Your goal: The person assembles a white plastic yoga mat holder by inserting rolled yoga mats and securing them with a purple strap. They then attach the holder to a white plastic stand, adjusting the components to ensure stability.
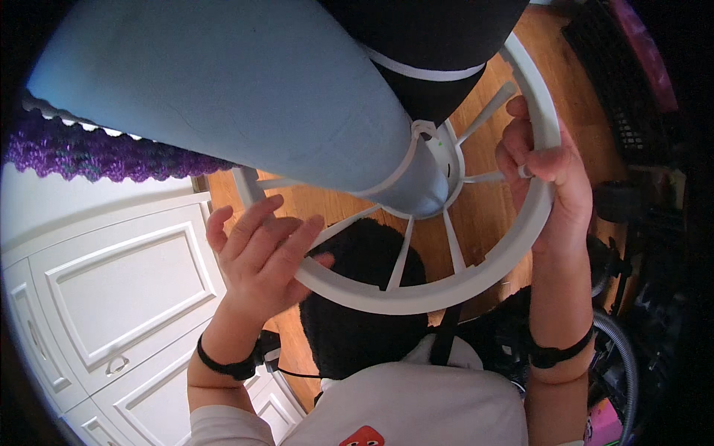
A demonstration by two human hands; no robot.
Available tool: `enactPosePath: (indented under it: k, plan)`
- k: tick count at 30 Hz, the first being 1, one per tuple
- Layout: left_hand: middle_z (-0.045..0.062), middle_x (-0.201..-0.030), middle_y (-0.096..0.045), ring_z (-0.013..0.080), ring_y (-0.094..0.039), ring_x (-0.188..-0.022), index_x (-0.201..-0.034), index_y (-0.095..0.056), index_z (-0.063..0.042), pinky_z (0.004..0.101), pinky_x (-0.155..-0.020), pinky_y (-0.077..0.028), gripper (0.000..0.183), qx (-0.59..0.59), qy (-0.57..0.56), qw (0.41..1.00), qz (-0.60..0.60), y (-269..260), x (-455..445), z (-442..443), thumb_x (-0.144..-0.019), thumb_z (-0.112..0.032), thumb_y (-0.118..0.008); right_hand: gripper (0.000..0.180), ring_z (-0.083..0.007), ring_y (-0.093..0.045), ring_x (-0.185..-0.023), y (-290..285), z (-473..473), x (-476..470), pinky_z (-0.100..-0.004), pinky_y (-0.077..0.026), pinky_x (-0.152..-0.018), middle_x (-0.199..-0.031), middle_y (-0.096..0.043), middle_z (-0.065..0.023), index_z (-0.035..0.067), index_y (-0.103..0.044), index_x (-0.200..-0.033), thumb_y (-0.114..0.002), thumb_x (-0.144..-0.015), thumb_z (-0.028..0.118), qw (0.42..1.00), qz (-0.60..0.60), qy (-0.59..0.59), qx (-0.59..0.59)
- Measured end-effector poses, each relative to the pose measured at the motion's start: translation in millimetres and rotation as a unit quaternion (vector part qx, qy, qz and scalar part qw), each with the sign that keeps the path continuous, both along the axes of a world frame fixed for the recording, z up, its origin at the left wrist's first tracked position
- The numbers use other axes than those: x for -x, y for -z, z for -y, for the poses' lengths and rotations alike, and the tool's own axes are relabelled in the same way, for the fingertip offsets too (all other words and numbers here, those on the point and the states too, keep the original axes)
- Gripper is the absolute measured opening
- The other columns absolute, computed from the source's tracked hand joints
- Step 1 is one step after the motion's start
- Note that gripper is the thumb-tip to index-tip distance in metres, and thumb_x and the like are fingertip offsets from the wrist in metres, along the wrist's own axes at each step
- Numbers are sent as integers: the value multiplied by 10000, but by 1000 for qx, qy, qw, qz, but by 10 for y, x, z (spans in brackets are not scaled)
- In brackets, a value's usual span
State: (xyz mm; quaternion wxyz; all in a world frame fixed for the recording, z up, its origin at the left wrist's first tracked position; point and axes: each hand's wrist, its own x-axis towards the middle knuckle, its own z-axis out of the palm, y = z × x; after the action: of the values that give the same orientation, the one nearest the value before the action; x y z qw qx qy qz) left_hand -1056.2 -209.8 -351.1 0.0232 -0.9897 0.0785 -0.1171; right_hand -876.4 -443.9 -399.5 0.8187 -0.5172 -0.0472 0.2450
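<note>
A white spoked ring (401, 301) like a wheel spans the space in front of me, tilted, with a smaller round hub (456, 173) inside it. My right hand (549, 167) grips its right rim, the thumb over the top and the other fingers curled around the inner side. At the left rim is my left hand (265, 256), fingers spread and the thumb tip showing inside the ring; how firmly it holds cannot be seen. A long light-blue fabric piece (245, 95) with a white band reaches down to the hub. Beside it is black fabric (435, 33) with white edging.
White panelled cabinets (128, 284) stand at left beneath a purple crocheted edging (106, 145). The floor is wood (491, 279). Below the ring lies black fluffy fabric (362, 329). A grey corrugated hose (625, 362), a pink box (603, 421) and dark objects crowd the right.
</note>
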Motion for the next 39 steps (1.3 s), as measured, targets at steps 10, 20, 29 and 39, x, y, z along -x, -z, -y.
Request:
enactPosePath:
  k: [10,20,29,39]
  plan:
    - [-4,-842,-703,134,-671,-817,-911,-688,-139,304,-799,-418,164,156,72,978,-121,-95,-208,431,-762,-209,-704,466,-128,-418,-651,73,-59,-55,-243,-357,-635,-715,-453,-19,-10,-549,-1092,-575,-684,213,1000,-22,4,-7]
    - [-53,-678,-605,109,-579,-699,-870,-707,-143,317,-724,-340,227,131,12,991,4,57,-26,645,-739,-329,-701,541,-132,-408,-695,-24,-59,49,-259,-357,-672,-717,-420,-28,-10,-537,-1102,-586,-641,271,1000,-26,-7,-3]
    - [-66,-846,-555,109,-474,-776,-1003,-696,-222,325,-734,-318,285,109,50,986,119,275,94,644,-737,-323,-718,531,-120,-411,-677,70,-75,59,-246,-354,-655,-751,-449,-26,-11,-548,-1087,-613,-646,279,998,-29,21,-45]
    - [-72,-886,-640,98,-544,-808,-952,-709,-228,300,-801,-306,242,140,4,982,128,372,99,748,-714,-264,-737,425,-139,-438,-676,100,-45,38,-268,-370,-660,-718,-475,-30,2,-591,-1041,-576,-676,217,1000,11,-2,-2]
